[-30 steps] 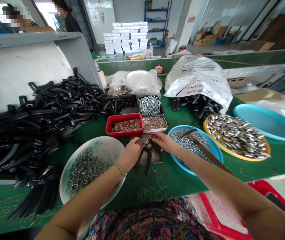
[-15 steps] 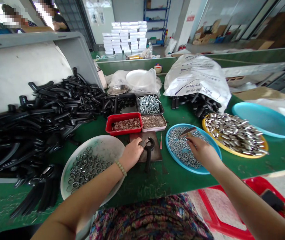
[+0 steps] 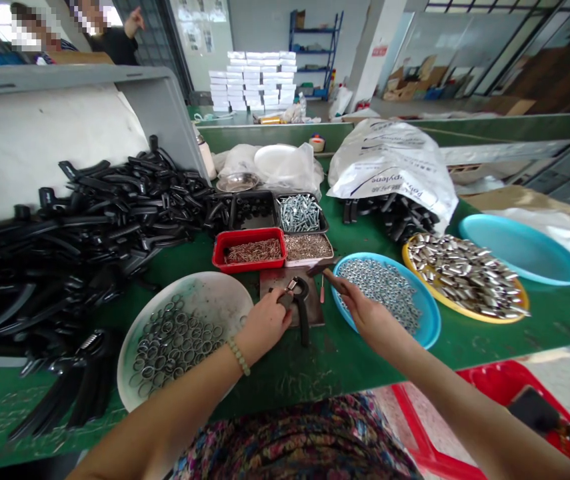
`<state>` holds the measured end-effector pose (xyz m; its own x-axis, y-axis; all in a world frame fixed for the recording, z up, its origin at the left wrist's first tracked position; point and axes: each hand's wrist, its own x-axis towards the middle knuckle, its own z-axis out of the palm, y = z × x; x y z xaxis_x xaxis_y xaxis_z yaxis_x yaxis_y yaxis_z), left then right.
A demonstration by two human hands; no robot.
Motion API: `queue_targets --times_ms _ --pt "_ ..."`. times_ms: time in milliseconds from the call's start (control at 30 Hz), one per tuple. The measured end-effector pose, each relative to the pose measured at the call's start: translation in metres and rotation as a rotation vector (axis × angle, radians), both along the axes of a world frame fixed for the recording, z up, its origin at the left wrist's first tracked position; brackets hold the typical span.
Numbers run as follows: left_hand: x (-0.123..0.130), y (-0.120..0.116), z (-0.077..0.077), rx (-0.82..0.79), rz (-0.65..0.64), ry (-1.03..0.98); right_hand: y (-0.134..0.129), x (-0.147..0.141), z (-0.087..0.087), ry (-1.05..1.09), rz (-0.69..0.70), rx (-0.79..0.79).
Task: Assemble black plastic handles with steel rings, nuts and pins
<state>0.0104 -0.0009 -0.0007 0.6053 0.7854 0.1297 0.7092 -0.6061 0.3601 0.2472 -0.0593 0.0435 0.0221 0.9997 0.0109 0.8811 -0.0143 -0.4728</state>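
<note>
My left hand (image 3: 266, 327), with a beaded bracelet at the wrist, is closed on a black curved plastic handle (image 3: 303, 321). A small shiny metal part shows at the handle's looped upper end. The handle rests over a dark metal plate (image 3: 317, 312), one end pointing toward me. My right hand (image 3: 371, 321) grips a hammer (image 3: 335, 281) by its wooden shaft, its dark head above the plate's far right corner. Below that hand is a blue tray (image 3: 432, 333) of small metal nuts. A thin tool with a red handle (image 3: 322, 293) lies beside the plate.
At left are a white bowl (image 3: 127, 347) of metal rings and a grey bin (image 3: 165, 100) heaped with black handles. A red box (image 3: 222, 257) of pins and a bin of screws (image 3: 299, 212) stand behind the plate. A yellow tray (image 3: 465, 308) holds metal sleeves. Two people stand far left.
My right hand has moved left with the hammer, from over the nuts to beside the plate. My left hand keeps its hold on the handle. A background person's arm is now raised.
</note>
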Motion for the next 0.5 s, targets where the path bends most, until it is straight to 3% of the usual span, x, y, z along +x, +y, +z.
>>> queue_targets --times_ms 67,167,267,400,500 --pt "0.000 -0.001 -0.001 -0.019 0.032 0.005 0.004 -0.023 0.009 0.083 0.075 0.029" --pt "0.000 -0.001 -0.003 -0.023 0.038 0.010 0.012 -0.037 0.013 0.078 0.066 0.044" --pt "0.000 0.000 -0.003 -0.036 0.033 0.012 0.019 -0.038 0.013 -0.022 0.091 -0.078" --pt "0.000 0.002 -0.003 -0.045 0.022 0.000 0.020 -0.038 0.013 0.007 0.054 0.027" --pt "0.000 0.003 -0.001 -0.059 0.026 0.004 0.022 -0.038 0.014 -0.036 0.083 -0.097"
